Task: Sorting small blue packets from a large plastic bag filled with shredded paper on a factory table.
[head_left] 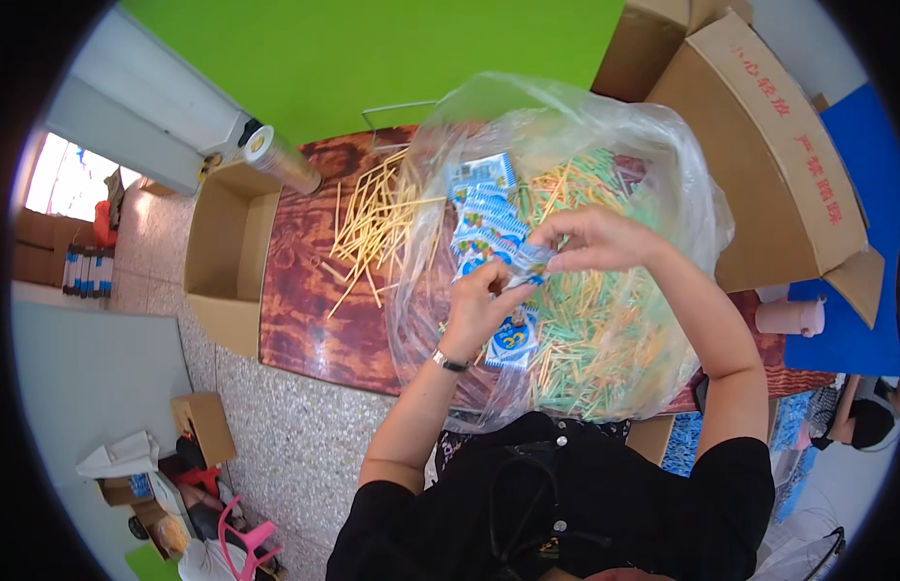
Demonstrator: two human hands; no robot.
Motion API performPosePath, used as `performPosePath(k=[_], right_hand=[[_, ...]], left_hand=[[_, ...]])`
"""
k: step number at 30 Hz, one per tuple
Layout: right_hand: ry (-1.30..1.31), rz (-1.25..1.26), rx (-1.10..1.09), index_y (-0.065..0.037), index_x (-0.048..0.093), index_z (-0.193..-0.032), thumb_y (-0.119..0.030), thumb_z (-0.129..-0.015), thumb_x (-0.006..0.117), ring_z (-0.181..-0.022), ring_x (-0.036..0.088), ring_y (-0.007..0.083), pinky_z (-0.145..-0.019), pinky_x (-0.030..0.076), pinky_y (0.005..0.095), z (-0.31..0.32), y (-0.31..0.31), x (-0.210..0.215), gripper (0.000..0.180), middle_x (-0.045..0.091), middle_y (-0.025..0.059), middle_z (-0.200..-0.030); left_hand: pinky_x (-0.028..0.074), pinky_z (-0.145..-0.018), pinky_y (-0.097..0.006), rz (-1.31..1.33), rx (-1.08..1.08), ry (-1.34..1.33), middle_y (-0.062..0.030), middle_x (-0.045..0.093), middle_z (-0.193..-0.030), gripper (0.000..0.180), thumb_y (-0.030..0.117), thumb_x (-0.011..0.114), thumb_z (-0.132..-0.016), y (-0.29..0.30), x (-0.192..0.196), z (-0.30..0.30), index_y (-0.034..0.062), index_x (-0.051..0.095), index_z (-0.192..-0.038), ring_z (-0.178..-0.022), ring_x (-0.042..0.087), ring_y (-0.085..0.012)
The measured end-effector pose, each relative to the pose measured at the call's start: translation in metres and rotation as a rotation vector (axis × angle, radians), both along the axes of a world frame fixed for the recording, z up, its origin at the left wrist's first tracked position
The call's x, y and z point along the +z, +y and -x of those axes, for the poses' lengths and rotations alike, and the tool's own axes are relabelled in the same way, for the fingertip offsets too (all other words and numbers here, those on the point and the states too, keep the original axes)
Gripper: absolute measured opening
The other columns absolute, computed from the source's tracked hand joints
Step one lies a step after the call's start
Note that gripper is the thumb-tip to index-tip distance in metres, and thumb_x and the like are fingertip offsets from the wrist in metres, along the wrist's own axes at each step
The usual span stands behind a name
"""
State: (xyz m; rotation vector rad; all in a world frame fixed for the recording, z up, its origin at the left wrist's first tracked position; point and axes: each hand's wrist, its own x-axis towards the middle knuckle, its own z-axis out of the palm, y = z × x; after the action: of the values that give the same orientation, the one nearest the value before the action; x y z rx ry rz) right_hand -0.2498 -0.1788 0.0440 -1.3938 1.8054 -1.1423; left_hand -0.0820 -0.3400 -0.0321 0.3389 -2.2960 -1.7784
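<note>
My left hand [479, 308] and my right hand [599, 239] come together over a large clear plastic bag [663, 126] on the table. Between their pinched fingertips is a small blue-and-white packet [533, 259], partly covered by the fingers. A row of similar packets [490, 221] lies overlapped just beyond my left hand. Another flat packet [513, 339] rests close to my left wrist. Many short, thin green and orange sticks [605, 334] fill the right side of the bag, below my right forearm. Longer pale yellow sticks [382, 218] are scattered loosely to the left of the bag.
The reddish-brown table [314, 329] has an open cardboard box [235, 232] at its left edge, beside a clear cylinder [280, 160]. A big cardboard box [760, 145] stands far right, with a pink cup [791, 317] nearer. Another person [868, 414] shows at lower right.
</note>
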Motion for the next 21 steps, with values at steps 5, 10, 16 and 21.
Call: performPosePath(k=[5, 10, 16, 21], right_hand=[[0.555, -0.566, -0.441, 0.001, 0.063, -0.105, -0.019, -0.091, 0.052, -0.095, 0.063, 0.0319, -0.083, 0.049, 0.0391, 0.109, 0.026, -0.034, 0.028, 0.064, 0.0193, -0.104], [0.574, -0.759, -0.615, -0.001, 0.063, -0.112, -0.021, -0.090, 0.046, -0.107, 0.060, 0.0352, -0.093, 0.046, 0.0431, 0.157, 0.017, -0.091, 0.034, 0.061, 0.0220, -0.114], [0.456, -0.959, -0.586, -0.006, 0.056, -0.126, -0.026, -0.091, 0.043, -0.127, 0.046, 0.0299, -0.107, 0.036, 0.0387, 0.155, -0.004, -0.084, 0.042, 0.049, 0.0160, -0.137], [0.534, -0.760, -0.749, -0.010, 0.049, -0.134, -0.028, -0.093, 0.039, -0.135, 0.035, 0.0277, -0.111, 0.029, 0.0387, 0.138, -0.018, -0.070, 0.046, 0.041, 0.0131, -0.144]], left_hand=[[0.038, -0.053, -0.025, -0.075, 0.008, 0.025, 0.0004, 0.048, -0.063, 0.031, 0.014, 0.081, -0.071, 0.002, -0.007, -0.009, 0.0046, 0.051, -0.068, -0.059, 0.044, -0.0083], [0.039, -0.055, -0.019, -0.120, -0.016, 0.032, 0.0055, 0.054, -0.071, 0.020, -0.003, 0.073, -0.077, 0.004, -0.019, -0.010, 0.0055, 0.055, -0.072, -0.065, 0.047, -0.0010], [0.038, -0.057, -0.019, -0.188, 0.003, 0.013, 0.0052, 0.055, -0.074, 0.022, -0.003, 0.073, -0.078, -0.002, -0.025, -0.016, 0.0066, 0.053, -0.071, -0.067, 0.046, -0.0007], [0.034, -0.050, -0.022, -0.180, 0.054, 0.064, 0.0036, 0.046, -0.062, 0.030, 0.013, 0.080, -0.073, 0.003, -0.027, -0.015, 0.0056, 0.051, -0.069, -0.058, 0.040, -0.0043]])
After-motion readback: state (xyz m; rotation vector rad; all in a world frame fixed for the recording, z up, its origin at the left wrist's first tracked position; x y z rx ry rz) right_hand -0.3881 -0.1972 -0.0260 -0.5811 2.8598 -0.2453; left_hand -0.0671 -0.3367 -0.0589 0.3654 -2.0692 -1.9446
